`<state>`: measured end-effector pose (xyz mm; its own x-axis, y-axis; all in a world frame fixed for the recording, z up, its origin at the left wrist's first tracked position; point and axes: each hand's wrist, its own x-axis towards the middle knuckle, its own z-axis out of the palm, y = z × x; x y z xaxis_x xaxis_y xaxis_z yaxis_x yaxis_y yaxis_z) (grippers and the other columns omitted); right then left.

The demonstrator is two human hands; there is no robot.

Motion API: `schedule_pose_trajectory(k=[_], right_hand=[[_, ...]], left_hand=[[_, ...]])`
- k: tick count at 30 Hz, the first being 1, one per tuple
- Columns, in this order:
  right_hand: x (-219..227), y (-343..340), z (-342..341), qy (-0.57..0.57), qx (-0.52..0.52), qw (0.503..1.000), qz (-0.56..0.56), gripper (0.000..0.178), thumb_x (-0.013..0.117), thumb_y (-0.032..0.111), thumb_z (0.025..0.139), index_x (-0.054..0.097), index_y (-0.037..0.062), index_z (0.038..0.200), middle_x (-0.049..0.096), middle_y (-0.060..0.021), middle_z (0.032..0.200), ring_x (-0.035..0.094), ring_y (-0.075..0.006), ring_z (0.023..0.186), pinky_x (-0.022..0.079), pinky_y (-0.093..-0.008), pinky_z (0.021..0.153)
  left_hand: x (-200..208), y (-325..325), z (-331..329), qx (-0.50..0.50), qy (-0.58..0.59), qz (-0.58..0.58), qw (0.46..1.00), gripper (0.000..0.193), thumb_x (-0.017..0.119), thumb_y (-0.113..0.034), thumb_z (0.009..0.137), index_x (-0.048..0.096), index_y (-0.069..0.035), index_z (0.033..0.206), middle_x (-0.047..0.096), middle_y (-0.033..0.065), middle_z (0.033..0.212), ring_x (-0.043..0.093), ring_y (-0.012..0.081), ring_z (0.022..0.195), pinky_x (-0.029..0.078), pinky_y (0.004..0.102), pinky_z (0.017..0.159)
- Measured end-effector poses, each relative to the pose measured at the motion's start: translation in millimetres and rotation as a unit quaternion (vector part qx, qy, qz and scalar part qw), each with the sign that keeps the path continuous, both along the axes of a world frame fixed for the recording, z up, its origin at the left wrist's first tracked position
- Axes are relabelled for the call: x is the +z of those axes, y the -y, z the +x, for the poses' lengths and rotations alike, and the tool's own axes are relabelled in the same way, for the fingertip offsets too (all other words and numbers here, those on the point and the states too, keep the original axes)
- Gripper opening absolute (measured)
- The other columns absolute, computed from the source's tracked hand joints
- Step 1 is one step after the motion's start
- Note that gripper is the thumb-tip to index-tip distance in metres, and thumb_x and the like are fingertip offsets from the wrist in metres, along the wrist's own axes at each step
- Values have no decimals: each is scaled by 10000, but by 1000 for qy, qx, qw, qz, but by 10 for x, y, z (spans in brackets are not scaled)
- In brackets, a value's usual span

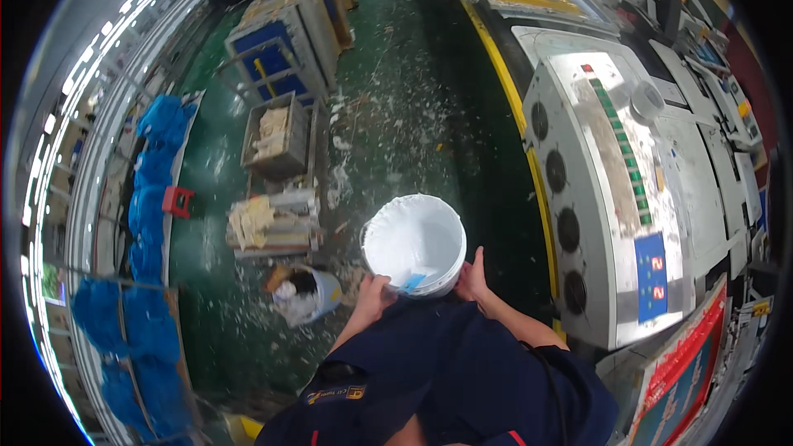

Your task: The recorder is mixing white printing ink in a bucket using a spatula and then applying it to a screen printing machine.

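One white bucket [415, 239] held: my left fingers [377, 283] curled at its rim, my right fingers [472, 274] partly curled against its side.

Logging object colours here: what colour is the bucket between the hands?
The bucket is white, seen best in the head view.

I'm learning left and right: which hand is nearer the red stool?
Left. The left hand, at the bucket, is right of the stool; the right hand, across the bucket, is farther right.
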<state>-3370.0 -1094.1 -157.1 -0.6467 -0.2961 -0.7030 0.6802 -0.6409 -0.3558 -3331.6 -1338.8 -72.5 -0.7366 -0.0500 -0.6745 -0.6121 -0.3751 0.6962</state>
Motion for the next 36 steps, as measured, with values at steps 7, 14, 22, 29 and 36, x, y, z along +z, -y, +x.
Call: schedule_pose_trajectory(k=[7, 14, 22, 29, 36], right_hand=[[51, -428, -2155, -4, -196, 980, -36, 975, 207, 809, 895, 368, 53, 1491, 387, -127, 1539, 355, -325, 1412, 273, -462, 1160], [-26, -751, -4639, -113, -259, 956, -82, 828, 145, 692, 978, 341, 91, 1511, 383, -118, 1542, 358, -323, 1412, 275, -469, 1175], [161, -1258, -6998, -79, -123, 989, -17, 1009, 238, 844, 873, 397, 25, 1441, 546, -109, 1383, 518, -225, 1238, 407, -401, 1009], [734, -1896, -8992, -192, -189, 960, 81, 894, 187, 769, 938, 410, 70, 1449, 506, -102, 1438, 464, -240, 1318, 344, -436, 1085], [1119, -2311, -10405, -199, -366, 900, 127, 829, 186, 660, 1005, 340, -1, 1480, 375, -135, 1539, 332, -277, 1422, 218, -462, 1169]], left_hand=[[449, -461, -2804, -183, -45, -29, 982, 360, 603, -239, 871, 510, -92, 1186, 570, 21, 975, 543, 115, 840, 478, 301, 690], [507, -954, -5279, -250, -84, -101, 959, 468, 601, -217, 844, 470, -106, 1279, 552, 14, 1067, 534, 126, 875, 435, 315, 716], [771, -1139, -7633, -187, -98, -45, 977, 521, 548, -239, 846, 452, -57, 1325, 606, 115, 1200, 613, 237, 1028, 523, 396, 753], [1105, -1755, -10046, -247, -126, 34, 960, 520, 555, -205, 853, 435, -36, 1330, 564, 106, 1236, 602, 255, 1078, 536, 428, 845], [1297, -2565, -11827, -311, -213, 67, 924, 472, 551, -261, 865, 492, -47, 1281, 586, 70, 1210, 581, 193, 1043, 490, 357, 860]])
